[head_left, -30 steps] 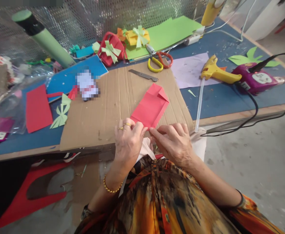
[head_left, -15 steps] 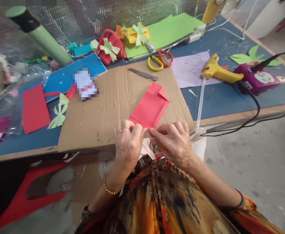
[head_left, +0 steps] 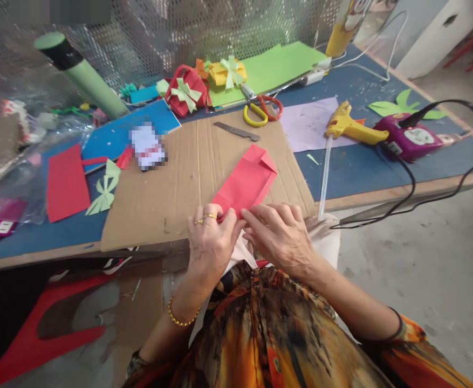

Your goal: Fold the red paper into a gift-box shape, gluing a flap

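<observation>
A folded red paper (head_left: 245,180) lies slanted on the brown cardboard (head_left: 171,188), its near end at the board's front edge. My left hand (head_left: 212,237), with gold rings, pinches the near left corner of the paper. Close beside it, my right hand (head_left: 279,234) grips the same near edge with thumb and fingers. The two thumbs almost meet. At the paper's far end the corners are folded in. Beyond it on the cardboard rests a grey blade (head_left: 236,131), near the yellow and red handled scissors (head_left: 260,110).
A yellow glue gun (head_left: 355,126) with a long glue stick lies right, by a purple device (head_left: 412,137) with black cables. Small red and yellow paper bags, green sheets (head_left: 280,70) and a green tube (head_left: 86,78) stand behind. Left are a phone (head_left: 147,146) and red paper (head_left: 67,183).
The camera view has shifted slightly. My right hand's fingers have moved closer to my left hand and lie further over the near edge of the red paper.
</observation>
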A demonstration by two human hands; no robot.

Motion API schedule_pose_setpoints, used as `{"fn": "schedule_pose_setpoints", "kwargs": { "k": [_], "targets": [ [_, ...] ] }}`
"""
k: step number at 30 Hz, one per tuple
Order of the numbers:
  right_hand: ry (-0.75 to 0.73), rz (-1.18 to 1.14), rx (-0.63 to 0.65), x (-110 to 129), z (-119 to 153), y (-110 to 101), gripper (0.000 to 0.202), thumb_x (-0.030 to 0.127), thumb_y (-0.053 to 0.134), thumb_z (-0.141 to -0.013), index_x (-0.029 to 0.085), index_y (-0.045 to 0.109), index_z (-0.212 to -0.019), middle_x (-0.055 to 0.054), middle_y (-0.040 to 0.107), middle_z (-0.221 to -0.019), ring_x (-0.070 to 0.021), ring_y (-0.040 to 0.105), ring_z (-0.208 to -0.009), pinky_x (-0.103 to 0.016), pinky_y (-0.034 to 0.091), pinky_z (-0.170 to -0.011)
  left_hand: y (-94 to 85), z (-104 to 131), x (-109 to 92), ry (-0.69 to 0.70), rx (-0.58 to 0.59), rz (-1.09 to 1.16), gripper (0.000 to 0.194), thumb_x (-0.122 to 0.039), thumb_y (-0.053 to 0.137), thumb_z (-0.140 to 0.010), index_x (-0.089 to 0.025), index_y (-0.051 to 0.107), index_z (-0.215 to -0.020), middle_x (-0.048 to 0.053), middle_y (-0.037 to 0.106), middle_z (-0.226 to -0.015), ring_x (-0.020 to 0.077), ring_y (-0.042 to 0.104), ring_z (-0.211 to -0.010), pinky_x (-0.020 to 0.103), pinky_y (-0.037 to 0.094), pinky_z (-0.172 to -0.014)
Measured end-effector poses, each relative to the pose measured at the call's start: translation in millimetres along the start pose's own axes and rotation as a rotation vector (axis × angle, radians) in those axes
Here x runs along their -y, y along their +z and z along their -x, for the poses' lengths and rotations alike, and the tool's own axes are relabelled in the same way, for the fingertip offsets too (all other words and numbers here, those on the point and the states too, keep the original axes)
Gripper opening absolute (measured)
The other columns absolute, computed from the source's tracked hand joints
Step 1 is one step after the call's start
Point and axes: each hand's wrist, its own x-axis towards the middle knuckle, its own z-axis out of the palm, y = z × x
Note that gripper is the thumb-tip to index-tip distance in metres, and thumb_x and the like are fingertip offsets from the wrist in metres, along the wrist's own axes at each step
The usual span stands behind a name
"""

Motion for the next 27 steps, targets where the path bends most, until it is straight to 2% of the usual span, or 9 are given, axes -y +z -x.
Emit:
{"fn": "schedule_pose_setpoints", "kwargs": {
  "k": [3,6,9,11,14,20,23,27],
  "targets": [
    [-0.031,-0.020,0.015,-0.7,-2.1,1.4,0.027,0.034,0.053,-0.110,0.019,0.074,-0.120,-0.008,0.077,-0.110,-0.0228,0.057,-0.104,-0.038,0.038,-0.094,-1.6,8.7,1.5,0.019,-0.016,-0.052,0.043,-0.050,0.049,-0.109,-0.018,0.076,-0.118,0.014,0.066,-0.098,0.0275,0.056,-0.088,0.043,0.040,-0.081],
    [-0.056,-0.067,0.019,-1.1,-0.8,2.3,0.025,0.030,0.055,-0.110,0.016,0.073,-0.119,-0.008,0.078,-0.111,-0.0222,0.059,-0.106,-0.038,0.038,-0.100,-2.9,18.7,1.5,0.022,-0.011,-0.073,0.050,-0.058,0.048,-0.107,-0.020,0.074,-0.128,0.017,0.071,-0.112,0.0311,0.062,-0.104,0.049,0.042,-0.096],
    [-0.078,-0.108,0.013,-0.5,0.7,3.3,0.023,0.022,0.054,-0.109,0.011,0.070,-0.120,-0.010,0.078,-0.112,-0.0221,0.060,-0.109,-0.040,0.038,-0.105,-4.4,25.1,0.6,0.060,-0.001,-0.075,0.057,-0.058,0.051,-0.107,-0.012,0.070,-0.136,0.023,0.071,-0.127,0.0359,0.062,-0.123,0.055,0.038,-0.110],
    [-0.076,-0.106,0.021,1.1,-0.2,5.0,0.023,0.022,0.052,-0.109,0.012,0.070,-0.119,-0.010,0.078,-0.110,-0.0227,0.060,-0.105,-0.042,0.038,-0.106,-5.3,26.8,2.1,0.097,-0.033,-0.087,0.058,-0.056,0.054,-0.106,-0.009,0.069,-0.136,0.023,0.072,-0.130,0.0366,0.062,-0.128,0.055,0.035,-0.117],
    [-0.092,-0.100,0.034,6.3,-6.4,10.7,0.025,0.024,0.050,-0.110,0.012,0.070,-0.120,-0.010,0.077,-0.111,-0.0237,0.060,-0.104,-0.043,0.038,-0.108,-6.2,27.9,10.7,0.108,-0.078,-0.129,0.055,-0.054,0.056,-0.106,-0.010,0.071,-0.135,0.022,0.074,-0.130,0.0362,0.064,-0.127,0.054,0.034,-0.120],
    [-0.118,-0.064,0.049,20.5,-27.3,25.4,0.025,0.029,0.062,-0.106,0.009,0.070,-0.119,-0.009,0.075,-0.105,-0.0249,0.055,-0.098,-0.044,0.037,-0.106,-5.4,33.1,36.3,0.038,-0.028,-0.145,0.054,-0.056,0.050,-0.108,-0.016,0.071,-0.139,0.022,0.070,-0.140,0.0381,0.062,-0.132,0.059,0.033,-0.120],
    [-0.111,-0.057,0.050,23.3,-30.7,28.4,0.019,0.026,0.065,-0.103,0.011,0.071,-0.112,-0.008,0.073,-0.103,-0.0247,0.054,-0.094,-0.044,0.037,-0.103,-3.7,35.8,40.2,0.020,-0.034,-0.134,0.054,-0.054,0.051,-0.108,-0.015,0.069,-0.141,0.022,0.071,-0.139,0.0367,0.063,-0.132,0.057,0.033,-0.121],
    [-0.106,-0.063,0.083,22.1,-27.7,28.2,0.015,0.021,0.063,-0.104,0.014,0.069,-0.115,-0.008,0.073,-0.107,-0.0242,0.054,-0.096,-0.044,0.037,-0.104,-4.7,38.1,41.2,0.027,-0.050,-0.160,0.050,-0.051,0.054,-0.108,-0.014,0.070,-0.139,0.022,0.072,-0.138,0.0356,0.064,-0.132,0.057,0.031,-0.122]
  ]
}}
